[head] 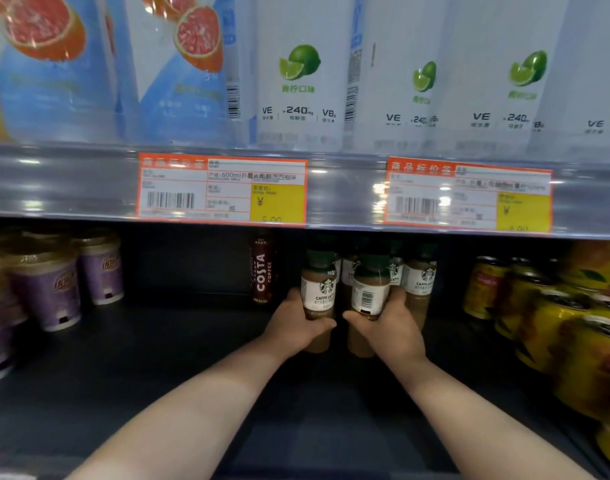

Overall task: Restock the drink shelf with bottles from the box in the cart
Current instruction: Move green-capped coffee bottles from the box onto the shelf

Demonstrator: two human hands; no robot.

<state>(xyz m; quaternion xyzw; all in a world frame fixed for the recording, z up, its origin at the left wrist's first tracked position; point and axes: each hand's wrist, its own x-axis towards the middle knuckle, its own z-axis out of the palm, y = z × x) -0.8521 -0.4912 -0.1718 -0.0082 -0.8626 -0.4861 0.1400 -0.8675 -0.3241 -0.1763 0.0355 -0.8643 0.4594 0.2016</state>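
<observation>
Two latte bottles in play: left hand grips the left bottle, right hand grips the right bottle, fingers curled round the lower body of each. Both are low over the dark shelf, just before the stocked row. We judge them full, rigid, weighty, slick-labelled: hold mid-body, not the cap.

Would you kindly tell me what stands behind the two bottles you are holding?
More latte bottles of the same kind. The held bottles and the dark shelf hide how deep the row goes.
</observation>
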